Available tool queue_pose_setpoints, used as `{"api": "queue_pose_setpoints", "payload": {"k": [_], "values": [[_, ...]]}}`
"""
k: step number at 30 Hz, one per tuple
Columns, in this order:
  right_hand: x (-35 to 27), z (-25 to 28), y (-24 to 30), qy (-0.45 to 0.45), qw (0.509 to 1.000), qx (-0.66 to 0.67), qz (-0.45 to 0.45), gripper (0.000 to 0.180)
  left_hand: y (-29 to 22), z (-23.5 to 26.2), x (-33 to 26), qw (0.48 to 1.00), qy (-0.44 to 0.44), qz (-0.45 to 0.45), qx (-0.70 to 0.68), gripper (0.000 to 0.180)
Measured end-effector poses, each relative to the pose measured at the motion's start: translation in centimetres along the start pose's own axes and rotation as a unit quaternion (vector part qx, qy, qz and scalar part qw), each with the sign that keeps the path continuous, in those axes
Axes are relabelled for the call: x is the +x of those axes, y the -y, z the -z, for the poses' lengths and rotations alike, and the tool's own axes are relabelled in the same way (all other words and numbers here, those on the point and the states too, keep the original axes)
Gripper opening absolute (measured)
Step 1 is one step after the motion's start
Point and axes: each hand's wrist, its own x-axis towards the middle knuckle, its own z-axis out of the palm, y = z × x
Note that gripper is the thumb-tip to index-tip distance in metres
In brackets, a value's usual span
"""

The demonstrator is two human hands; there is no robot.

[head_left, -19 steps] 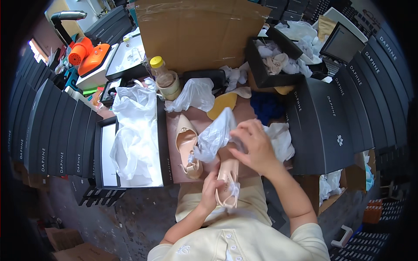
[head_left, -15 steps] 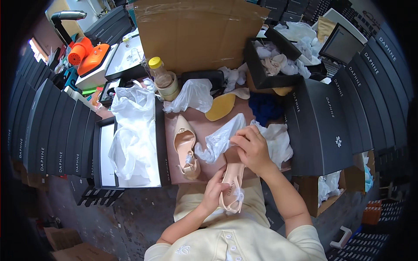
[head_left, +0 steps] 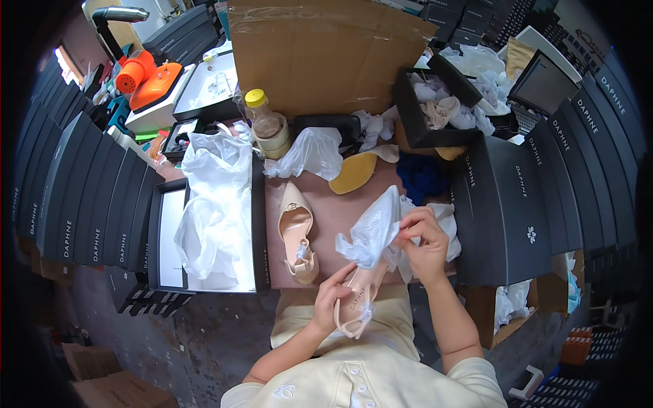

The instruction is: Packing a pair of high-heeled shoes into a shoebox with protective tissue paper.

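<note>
Over my lap, my left hand (head_left: 331, 292) grips a beige slingback shoe (head_left: 355, 304) by its side, heel toward me. My right hand (head_left: 423, 239) pinches a crumpled clear plastic bag (head_left: 371, 231) that covers the shoe's toe end. The matching beige shoe (head_left: 296, 231) lies on the brown table surface (head_left: 340, 211) to the left, its heel strap toward me.
An open black shoebox (head_left: 255, 224) lined with white tissue paper (head_left: 214, 204) sits left of the table. Rows of black boxes (head_left: 75, 197) flank both sides. A yellow-capped jar (head_left: 266, 126), a yellow insole (head_left: 355, 173), a cardboard box (head_left: 326, 54) and a box of stuffing (head_left: 439, 109) stand behind.
The plastic bag has slid further along the held shoe's toe as my right hand pulled it up and right. The left hand holds the shoe in nearly the same place.
</note>
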Motion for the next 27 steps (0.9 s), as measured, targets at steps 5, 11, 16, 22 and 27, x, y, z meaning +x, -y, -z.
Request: {"api": "queue_pose_setpoints", "payload": {"k": [5, 11, 16, 22, 27], "values": [[3.3, 0.8, -2.5, -0.162, 0.921, 0.174, -0.310, 0.009, -0.1, -0.1, -0.8, 0.994, 0.021, 0.020, -0.105, 0.067], [15.0, -2.2, -4.9, -0.197, 0.977, -0.074, -0.036, 0.013, 1.0, -0.8, -1.2, 0.997, -0.018, -0.008, 0.070, 0.073], [10.7, -4.0, -0.1, 0.057, 0.985, -0.141, -0.078, 0.019, 2.5, -0.5, 2.0, 0.982, -0.119, -0.119, 0.090, 0.069], [2.0, -5.5, -5.1, 0.464, 0.868, -0.126, -0.127, 0.063, 2.9, -0.7, 6.2, 0.984, -0.110, -0.092, 0.102, 0.078], [2.8, -8.6, -6.7, 0.558, 0.779, -0.232, -0.166, 0.073, 5.4, 1.0, 6.9, 0.966, -0.163, -0.113, 0.168, 0.069]]}}
